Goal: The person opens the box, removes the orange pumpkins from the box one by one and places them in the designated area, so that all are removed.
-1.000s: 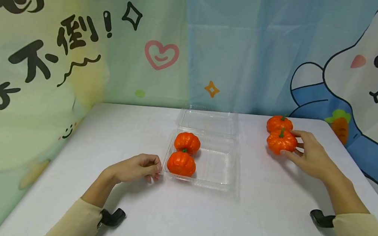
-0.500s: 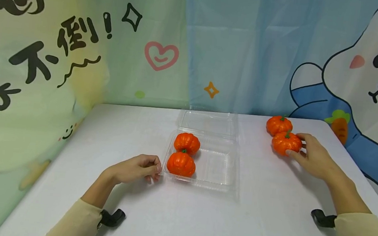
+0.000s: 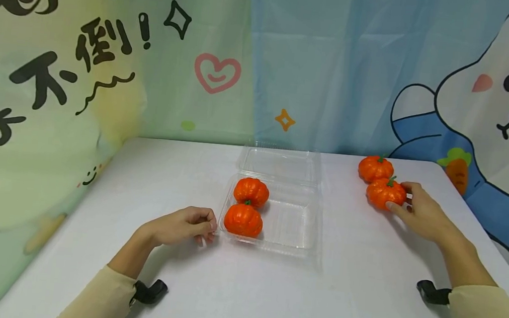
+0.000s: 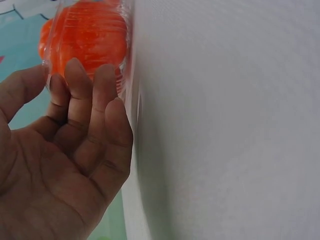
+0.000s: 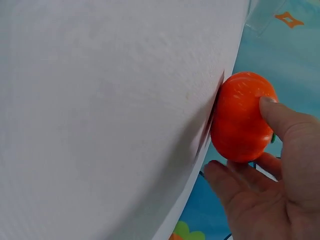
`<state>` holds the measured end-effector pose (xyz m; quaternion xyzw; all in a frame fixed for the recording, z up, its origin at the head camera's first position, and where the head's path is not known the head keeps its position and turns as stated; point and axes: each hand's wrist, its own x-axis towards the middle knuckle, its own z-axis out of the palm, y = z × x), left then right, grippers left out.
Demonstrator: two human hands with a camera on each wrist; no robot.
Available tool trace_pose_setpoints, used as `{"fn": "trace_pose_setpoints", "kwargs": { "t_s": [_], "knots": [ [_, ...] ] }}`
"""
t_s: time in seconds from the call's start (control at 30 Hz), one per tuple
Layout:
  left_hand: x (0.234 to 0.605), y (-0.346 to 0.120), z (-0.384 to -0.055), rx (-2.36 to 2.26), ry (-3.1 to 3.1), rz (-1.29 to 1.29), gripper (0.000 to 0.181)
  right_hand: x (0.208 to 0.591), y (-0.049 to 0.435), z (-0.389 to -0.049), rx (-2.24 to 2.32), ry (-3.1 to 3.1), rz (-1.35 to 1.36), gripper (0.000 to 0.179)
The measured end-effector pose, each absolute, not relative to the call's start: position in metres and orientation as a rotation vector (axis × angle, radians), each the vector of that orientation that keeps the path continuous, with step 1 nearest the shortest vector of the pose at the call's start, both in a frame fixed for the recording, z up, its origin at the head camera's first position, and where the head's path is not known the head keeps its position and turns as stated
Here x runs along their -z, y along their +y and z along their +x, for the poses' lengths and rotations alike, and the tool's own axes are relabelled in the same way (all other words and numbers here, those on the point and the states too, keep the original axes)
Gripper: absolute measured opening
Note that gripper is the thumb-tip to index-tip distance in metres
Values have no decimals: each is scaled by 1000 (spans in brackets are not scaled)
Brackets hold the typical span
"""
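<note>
My right hand [image 3: 420, 211] holds a small orange toy pumpkin [image 3: 385, 193] with a green stem at the right back of the table. In the right wrist view my thumb presses on the side of this pumpkin [image 5: 244, 117], with the fingers on its other side. A second pumpkin [image 3: 375, 168] sits right behind it. My left hand [image 3: 185, 227] pinches the left front rim of an open clear plastic clamshell box [image 3: 291, 228]. Two more pumpkins, a rear one [image 3: 251, 191] and a front one [image 3: 243, 220], lie in the left half of the box.
The box's hinged lid [image 3: 280, 164] lies folded back behind it. All stands on a white table [image 3: 269, 296], whose back edge meets a printed cloth backdrop [image 3: 334, 75].
My right hand has shifted the held pumpkin slightly right and towards me, a little away from the one behind. My left hand and the box stay where they were.
</note>
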<state>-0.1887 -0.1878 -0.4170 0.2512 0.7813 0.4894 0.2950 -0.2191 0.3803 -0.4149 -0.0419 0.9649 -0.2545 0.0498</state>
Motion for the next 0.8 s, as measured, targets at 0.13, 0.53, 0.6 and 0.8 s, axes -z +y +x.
{"fn": "trace_pose_setpoints", "kwargs": {
  "t_s": [0.13,0.53,0.6,0.8],
  "knots": [
    [417,-189,-189,-1302,2078,664,18,415,380,-219,764,2899,-93,91],
    [417,-188,-187,-1306,2070,663,18,409,367,-214,747,3088,-155,96],
    [417,-188,-186,-1305,2073,666,18,406,361,-212,762,3135,-193,92],
    [416,-188,-187,-1310,2089,664,17,397,339,-208,823,3184,-279,88]
  ]
}}
